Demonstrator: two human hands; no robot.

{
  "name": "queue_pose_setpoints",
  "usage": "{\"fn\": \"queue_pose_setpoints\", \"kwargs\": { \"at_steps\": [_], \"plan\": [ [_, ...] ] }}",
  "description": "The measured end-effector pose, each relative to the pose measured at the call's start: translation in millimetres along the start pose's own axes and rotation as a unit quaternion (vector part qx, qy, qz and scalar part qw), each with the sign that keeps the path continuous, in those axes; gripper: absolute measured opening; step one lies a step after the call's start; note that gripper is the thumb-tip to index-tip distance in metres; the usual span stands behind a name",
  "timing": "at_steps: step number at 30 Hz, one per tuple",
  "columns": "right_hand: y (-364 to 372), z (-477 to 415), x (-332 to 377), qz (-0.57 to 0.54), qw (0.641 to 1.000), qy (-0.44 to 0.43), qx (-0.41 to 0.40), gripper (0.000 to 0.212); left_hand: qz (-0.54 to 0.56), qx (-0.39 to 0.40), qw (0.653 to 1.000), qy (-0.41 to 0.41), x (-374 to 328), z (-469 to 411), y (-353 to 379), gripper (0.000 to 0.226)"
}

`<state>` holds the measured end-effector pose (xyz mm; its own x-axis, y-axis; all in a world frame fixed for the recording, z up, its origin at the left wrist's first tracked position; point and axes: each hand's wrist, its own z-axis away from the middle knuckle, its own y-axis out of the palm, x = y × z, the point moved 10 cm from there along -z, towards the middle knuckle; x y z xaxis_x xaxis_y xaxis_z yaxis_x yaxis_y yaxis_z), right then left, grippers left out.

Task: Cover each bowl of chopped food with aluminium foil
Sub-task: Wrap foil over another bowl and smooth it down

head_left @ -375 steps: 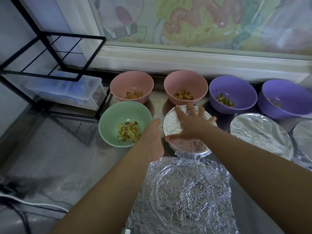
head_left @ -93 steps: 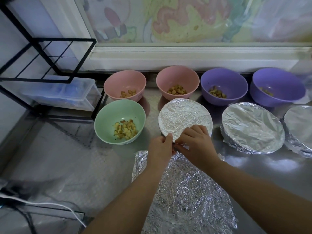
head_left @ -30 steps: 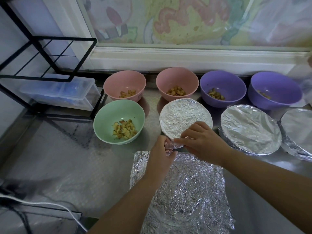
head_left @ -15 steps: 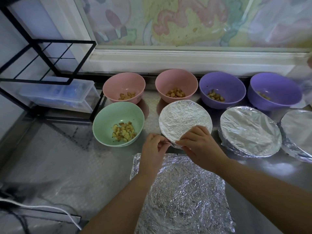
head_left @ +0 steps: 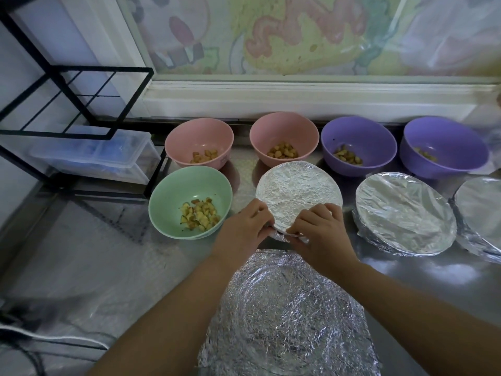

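Note:
A foil-covered bowl (head_left: 296,188) stands in the middle of the front row. My left hand (head_left: 244,226) and my right hand (head_left: 317,229) pinch the foil at its near rim, fingers curled over the edge. Left of it an uncovered green bowl (head_left: 173,196) holds chopped food. Behind stand two pink bowls (head_left: 199,137) (head_left: 284,132) and two purple bowls (head_left: 357,137) (head_left: 444,142), all uncovered with chopped food. Two more foil-covered bowls (head_left: 404,215) (head_left: 482,213) sit to the right. A crumpled foil sheet (head_left: 287,318) lies flat in front of me.
A black wire rack (head_left: 81,99) with a clear plastic box (head_left: 95,156) under it stands at the left. A white window ledge (head_left: 298,101) runs behind the bowls. Cables (head_left: 40,337) lie at the lower left on the steel counter (head_left: 81,267).
Both hands have stayed at the near rim of the middle bowl, shifting along it and pressing the foil edge down. The bowls have not moved.

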<state>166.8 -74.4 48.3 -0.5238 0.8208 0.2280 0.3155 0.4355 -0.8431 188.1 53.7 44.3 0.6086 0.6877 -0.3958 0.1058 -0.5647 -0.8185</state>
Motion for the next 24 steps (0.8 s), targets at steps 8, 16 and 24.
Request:
{"fn": "queue_pose_setpoints", "kwargs": {
  "at_steps": [8,16,24],
  "plan": [
    [-2,2,-5,0.001,0.999,0.037,-0.013,0.016,-0.024,0.039,0.998,0.037,-8,-12,0,0.021],
    [3,-1,-4,-0.002,0.999,0.051,-0.017,0.021,-0.026,0.048,0.998,0.040,-13,-16,2,0.022],
    [4,-4,-10,-0.023,0.997,0.072,0.005,0.021,-0.075,0.056,0.994,0.061,-18,-14,6,0.023]
  ]
}}
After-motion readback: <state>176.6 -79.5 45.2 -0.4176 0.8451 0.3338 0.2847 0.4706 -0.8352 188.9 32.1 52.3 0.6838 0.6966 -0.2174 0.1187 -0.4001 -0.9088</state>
